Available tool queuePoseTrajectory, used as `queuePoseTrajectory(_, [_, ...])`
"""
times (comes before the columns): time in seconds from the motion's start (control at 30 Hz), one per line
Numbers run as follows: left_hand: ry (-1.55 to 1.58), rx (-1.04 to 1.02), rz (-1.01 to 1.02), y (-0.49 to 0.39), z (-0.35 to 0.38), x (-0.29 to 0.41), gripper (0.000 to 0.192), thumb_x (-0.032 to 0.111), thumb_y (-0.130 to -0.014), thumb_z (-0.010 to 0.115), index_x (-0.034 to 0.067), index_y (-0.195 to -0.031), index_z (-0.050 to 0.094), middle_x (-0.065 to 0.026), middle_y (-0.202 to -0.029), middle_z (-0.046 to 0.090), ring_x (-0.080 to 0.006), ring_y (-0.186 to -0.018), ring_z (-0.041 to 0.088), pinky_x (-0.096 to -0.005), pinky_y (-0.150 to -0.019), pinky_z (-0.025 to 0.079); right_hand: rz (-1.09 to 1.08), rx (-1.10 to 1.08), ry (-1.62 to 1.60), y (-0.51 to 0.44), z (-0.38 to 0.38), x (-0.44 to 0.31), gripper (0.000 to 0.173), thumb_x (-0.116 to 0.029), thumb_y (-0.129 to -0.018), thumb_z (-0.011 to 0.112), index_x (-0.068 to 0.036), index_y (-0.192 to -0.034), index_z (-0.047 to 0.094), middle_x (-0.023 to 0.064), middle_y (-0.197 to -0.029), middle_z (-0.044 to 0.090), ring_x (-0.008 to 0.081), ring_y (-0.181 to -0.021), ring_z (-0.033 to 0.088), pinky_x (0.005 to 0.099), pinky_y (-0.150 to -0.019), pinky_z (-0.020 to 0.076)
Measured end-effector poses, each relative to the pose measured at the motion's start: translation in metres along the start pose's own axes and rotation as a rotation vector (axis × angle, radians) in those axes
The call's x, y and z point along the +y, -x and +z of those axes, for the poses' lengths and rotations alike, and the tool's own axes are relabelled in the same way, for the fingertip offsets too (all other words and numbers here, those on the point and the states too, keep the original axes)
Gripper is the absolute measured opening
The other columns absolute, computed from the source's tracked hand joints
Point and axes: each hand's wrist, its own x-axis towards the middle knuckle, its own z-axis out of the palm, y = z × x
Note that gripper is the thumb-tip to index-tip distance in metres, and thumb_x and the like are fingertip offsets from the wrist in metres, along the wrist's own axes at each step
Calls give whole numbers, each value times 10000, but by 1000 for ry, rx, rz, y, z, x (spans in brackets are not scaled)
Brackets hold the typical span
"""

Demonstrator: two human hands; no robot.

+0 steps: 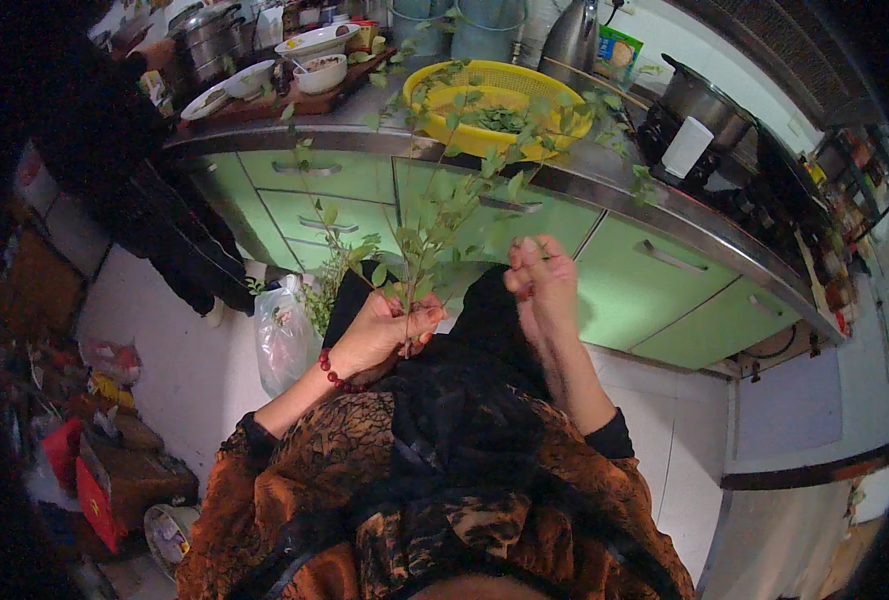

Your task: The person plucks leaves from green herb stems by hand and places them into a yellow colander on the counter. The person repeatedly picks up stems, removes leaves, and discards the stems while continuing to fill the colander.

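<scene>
Low in front of my lap, my left hand is closed around the lower stems of a leafy green branch, whose thin twigs fan upward and out. To its right, my right hand is raised with curled fingers and a small bit of green at the fingertips; whether it grips that is blurred. Beyond the twigs, a yellow plastic basket on the counter holds picked green leaves. More leafy stems stand beside my left knee, next to a translucent plastic bag.
A steel counter over green cabinets runs across the front, bearing bowls on a wooden board, buckets and a flask. A pot sits on the stove at right. A person in dark clothes stands at left. Boxes lie lower left.
</scene>
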Motion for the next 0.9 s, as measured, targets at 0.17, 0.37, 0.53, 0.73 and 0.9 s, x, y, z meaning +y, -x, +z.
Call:
queuePoseTrajectory(0.17, [-13, 52, 32, -3, 0, -5, 179, 177, -805, 661, 38, -873, 571, 2, -617, 547, -43, -482, 472, -174, -408, 322, 191, -140, -155, 2, -11, -15, 134, -155, -868, 525, -22, -879, 512, 70, -734, 494, 61, -476, 295, 196, -437, 293])
queuePoseTrajectory(0.37, [-23, 150, 80, -7, 3, -10, 123, 124, -803, 654, 37, -832, 573, -7, -598, 555, -36, -467, 471, -164, -397, 320, 329, -130, -223, 11, 4, -23, 178, -195, -862, 552, -32, -913, 502, 57, -722, 507, 54, -475, 317, 208, -442, 304])
queuePoseTrajectory(0.53, [-71, 163, 80, -4, 3, -6, 87, 93, -810, 628, 21, -825, 583, -8, -607, 556, -37, -485, 481, -166, -410, 333, 255, -117, 1, 8, 19, -21, 164, -189, -848, 588, -49, -899, 519, 33, -723, 494, 51, -501, 324, 189, -458, 288])
queuePoseTrajectory(0.73, [-119, 178, 113, -4, 3, -7, 56, 52, -808, 584, 2, -834, 589, -6, -610, 553, -37, -510, 489, -170, -440, 356, 150, -110, 129, 7, 26, -15, 130, -136, -837, 603, -52, -879, 513, 12, -684, 485, 40, -455, 306, 198, -438, 275])
queuePoseTrajectory(0.9, [-124, 204, 83, -5, 2, -6, 72, 87, -808, 617, 22, -820, 590, 5, -588, 541, -35, -481, 471, -173, -421, 334, 169, -126, 72, 6, 25, -16, 123, -108, -836, 596, -37, -887, 508, 17, -674, 482, 39, -449, 300, 203, -432, 276])
